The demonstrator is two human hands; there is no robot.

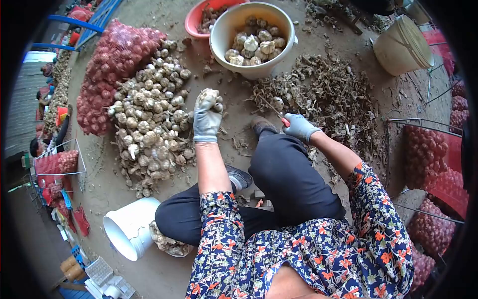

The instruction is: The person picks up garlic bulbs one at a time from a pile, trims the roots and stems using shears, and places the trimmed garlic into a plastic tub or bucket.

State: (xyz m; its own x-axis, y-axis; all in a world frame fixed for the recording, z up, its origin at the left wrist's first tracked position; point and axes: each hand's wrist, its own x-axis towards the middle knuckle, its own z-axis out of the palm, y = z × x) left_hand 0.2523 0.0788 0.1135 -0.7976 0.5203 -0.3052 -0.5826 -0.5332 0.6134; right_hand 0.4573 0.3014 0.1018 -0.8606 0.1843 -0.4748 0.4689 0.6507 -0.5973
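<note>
My left hand (207, 118), in a pale glove with a grey palm, is closed around several garlic bulbs (209, 96) whose tops show above the fingers. To its left lies a large heap of garlic (149, 117) on the ground. My right hand (300, 127), gloved in grey, grips the red handle of a thin-bladed tool (271, 105). The blade points up and left, with one garlic bulb (278, 103) on the ground near it. Ahead of both hands stands a white bucket (219, 42) partly filled with garlic bulbs.
Dry trimmings (343, 99) cover the ground at right. A red basin (191, 22) stands behind the bucket. A full net sack (97, 84) leans at left. One white bucket (118, 224) lies tipped by my knee; another bucket (396, 50) stands at the back right. Filled sacks (423, 149) line the right.
</note>
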